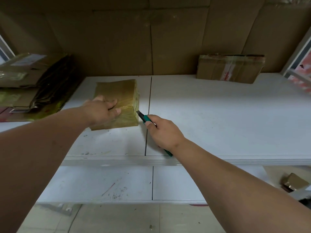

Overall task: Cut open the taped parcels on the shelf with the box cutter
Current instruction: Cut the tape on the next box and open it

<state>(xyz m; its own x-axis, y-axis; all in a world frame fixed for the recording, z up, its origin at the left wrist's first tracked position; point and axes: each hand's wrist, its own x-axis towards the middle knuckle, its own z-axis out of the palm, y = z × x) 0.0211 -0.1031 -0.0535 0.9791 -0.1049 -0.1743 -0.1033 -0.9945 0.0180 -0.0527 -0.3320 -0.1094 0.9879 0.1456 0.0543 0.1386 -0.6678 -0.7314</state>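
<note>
I see the taped parcel (117, 101) lying flat on the white shelf (218, 115), left of the seam between the boards. The left hand (101, 111) rests on its top with fingers loosely curled over the near edge, pressing down. The right hand (164, 132) is wrapped around the green box cutter (144, 117), whose blade tip touches the parcel's right near corner. A second taped box (230, 68) sits at the back right, well apart.

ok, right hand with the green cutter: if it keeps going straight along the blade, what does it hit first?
The right hand points the green box cutter up-left. First in line is the right side of the tape-wrapped brown cardboard parcel that the left hand steadies; the tip looks at or nearly touching it, depth unclear.
</note>
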